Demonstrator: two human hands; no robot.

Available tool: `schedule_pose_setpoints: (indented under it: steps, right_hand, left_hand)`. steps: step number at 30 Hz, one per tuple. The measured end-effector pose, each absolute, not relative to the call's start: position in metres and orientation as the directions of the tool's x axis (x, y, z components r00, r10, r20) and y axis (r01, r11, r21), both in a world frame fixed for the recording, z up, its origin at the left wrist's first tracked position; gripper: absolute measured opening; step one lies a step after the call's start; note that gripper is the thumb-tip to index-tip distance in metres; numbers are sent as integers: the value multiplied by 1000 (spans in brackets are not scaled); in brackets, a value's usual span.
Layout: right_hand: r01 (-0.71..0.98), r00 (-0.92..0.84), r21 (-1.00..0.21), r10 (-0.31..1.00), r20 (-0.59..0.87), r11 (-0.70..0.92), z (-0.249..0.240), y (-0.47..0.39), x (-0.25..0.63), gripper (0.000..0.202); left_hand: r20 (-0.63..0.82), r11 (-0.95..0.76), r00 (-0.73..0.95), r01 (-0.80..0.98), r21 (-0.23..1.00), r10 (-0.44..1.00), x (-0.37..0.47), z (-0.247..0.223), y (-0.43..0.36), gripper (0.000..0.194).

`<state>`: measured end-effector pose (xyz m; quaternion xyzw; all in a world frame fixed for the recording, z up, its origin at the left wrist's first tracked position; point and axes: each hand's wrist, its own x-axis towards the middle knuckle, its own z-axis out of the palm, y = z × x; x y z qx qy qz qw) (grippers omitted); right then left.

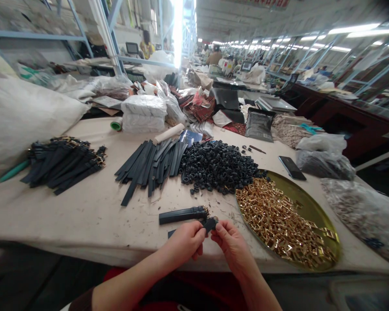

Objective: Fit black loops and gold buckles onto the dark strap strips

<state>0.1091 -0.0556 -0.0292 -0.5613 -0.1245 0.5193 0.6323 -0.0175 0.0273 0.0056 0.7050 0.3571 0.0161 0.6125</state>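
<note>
Near the table's front edge, my left hand (188, 238) is closed on a short dark strap (210, 224), its fingers wrapped round it. The fingertips of my right hand (231, 240) pinch the strap's other end, where a bit of gold metal shows. Just behind my hands lie dark straps with gold buckles at one end (181, 215). To the right, a round gold tray (311, 195) holds a heap of gold buckles (278, 220). A mound of small dark strap loops (218, 166) sits behind my hands, with loose dark straps (145, 166) to its left.
At the left lies a bundle of buckled straps (63, 164) beside a large white plastic sack (26, 106). A phone (292, 167) and plastic bags (326, 157) are at the right. Wrapped white packs (144, 113) and a pale roll (169, 133) stand farther back.
</note>
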Motion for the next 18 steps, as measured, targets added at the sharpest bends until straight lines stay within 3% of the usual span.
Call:
schedule_pose_setpoints:
  steps: [4, 7, 13, 18]
  right_hand:
    - [-418, 477, -891, 791, -383, -180, -32, -60, 109, 28]
    - [-338, 464, -917, 811, -357, -210, -30, -64, 110, 31]
    - [-388, 397, -902, 849, -348, -188, -18, -71, 113, 24]
    - [-429, 390, -893, 864, -319, -136, -14, -73, 114, 24]
  left_hand:
    - [-290, -345, 765, 548, 762, 574, -22, 8, 30, 26]
    - [-276, -482, 803, 551, 681, 528, -26, 14, 35, 27]
    - [-340, -594, 852, 521, 612, 398, -22, 32, 39, 29]
    - [-362, -622, 846, 533, 574, 391, -18, 30, 38, 31]
